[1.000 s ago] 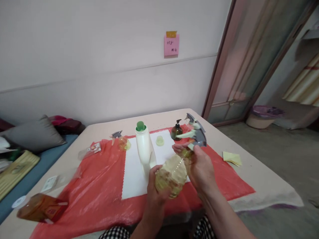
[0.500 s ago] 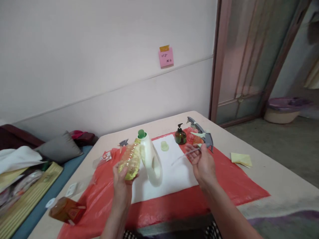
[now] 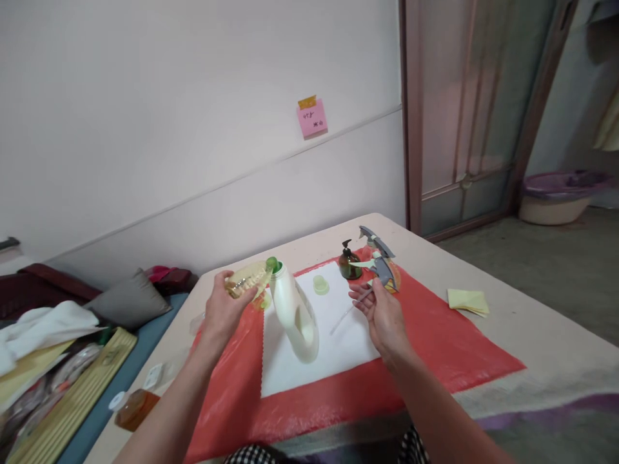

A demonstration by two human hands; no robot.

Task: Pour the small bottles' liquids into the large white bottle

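Note:
My left hand (image 3: 222, 309) grips a clear yellowish plastic bottle (image 3: 246, 279), tipped on its side with its mouth against the green funnel (image 3: 273, 264) that sits in the top of a tall white jug (image 3: 293, 309). My right hand (image 3: 382, 316) holds a grey and pale green trigger spray head (image 3: 380, 264) with its thin dip tube (image 3: 345, 314) hanging down to the left. Both hands hover over a white cloth (image 3: 329, 335) on a red plastic sheet (image 3: 435, 348).
A small brown pump bottle (image 3: 348, 263), a pale yellow cap (image 3: 320, 284) and another spray bottle (image 3: 382, 248) stand at the back. Yellow paper (image 3: 467, 301) lies right. An amber bottle (image 3: 133, 407) lies at the table's left edge, beside cushions and clutter.
The spray head came off the yellowish bottle. My left hand carried the bottle left, then up and tipped it onto the jug's funnel. My right hand kept the spray head.

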